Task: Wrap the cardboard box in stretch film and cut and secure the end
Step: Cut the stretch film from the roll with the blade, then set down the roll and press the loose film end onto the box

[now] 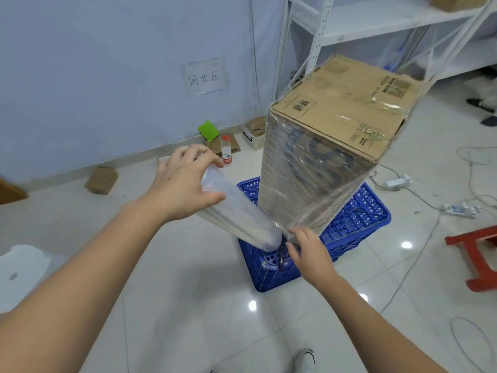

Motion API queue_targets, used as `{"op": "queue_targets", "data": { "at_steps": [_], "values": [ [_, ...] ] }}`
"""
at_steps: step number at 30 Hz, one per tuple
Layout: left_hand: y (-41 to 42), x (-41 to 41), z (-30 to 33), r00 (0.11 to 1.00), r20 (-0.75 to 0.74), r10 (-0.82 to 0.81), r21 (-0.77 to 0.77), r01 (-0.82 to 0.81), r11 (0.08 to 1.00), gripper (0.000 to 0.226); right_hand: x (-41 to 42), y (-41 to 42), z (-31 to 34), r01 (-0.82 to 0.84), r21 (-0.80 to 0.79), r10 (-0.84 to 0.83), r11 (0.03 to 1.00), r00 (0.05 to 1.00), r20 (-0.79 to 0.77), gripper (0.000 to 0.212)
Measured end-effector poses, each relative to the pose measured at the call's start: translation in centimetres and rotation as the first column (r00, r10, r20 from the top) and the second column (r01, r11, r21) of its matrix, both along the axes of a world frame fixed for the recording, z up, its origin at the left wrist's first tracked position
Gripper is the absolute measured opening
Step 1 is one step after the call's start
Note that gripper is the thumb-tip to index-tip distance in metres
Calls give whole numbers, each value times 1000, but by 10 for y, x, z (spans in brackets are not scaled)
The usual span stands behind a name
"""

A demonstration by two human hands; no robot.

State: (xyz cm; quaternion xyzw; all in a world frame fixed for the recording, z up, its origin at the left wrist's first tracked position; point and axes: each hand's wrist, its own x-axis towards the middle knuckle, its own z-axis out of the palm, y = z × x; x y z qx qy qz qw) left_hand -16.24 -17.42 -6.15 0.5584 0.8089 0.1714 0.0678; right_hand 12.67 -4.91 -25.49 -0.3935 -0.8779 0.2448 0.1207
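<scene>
Head: left hand (185, 181) grips film roll (236, 214); right hand (309, 251) pinches film.

Matt brown cardboard box (341, 103); clear glossy wrinkled stretch film (309, 184); blue plastic crate (357, 224); glossy floor tiles (201, 305).

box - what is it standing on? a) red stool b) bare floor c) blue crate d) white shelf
c: the tall wrapped box stands upright on the blue crate, whose perforated top shows around the box's base; the red stool stands apart at the right.
</scene>
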Motion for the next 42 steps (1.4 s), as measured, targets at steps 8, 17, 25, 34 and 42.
{"op": "queue_targets", "data": {
  "at_steps": [8,17,25,34,42],
  "values": [
    [-1,-1,15,996,-15,-92,-171,88,981,90,6,3,131,-226,580,334,783,939,-85,23],
    [21,19,21,988,-35,-147,-145,141,979,94,18,70,215,-217,584,-103,782,879,465,120],
    [34,25,21,982,-100,-161,-73,154,985,108,-15,97,221,-205,637,-127,744,891,435,95],
    [46,32,26,980,-24,-199,-180,191,965,108,-19,106,224,-316,462,-32,829,798,602,161],
    [49,11,28,979,-52,-197,-117,190,975,94,-16,100,225,-306,506,-38,806,828,560,114]
  ]
}}
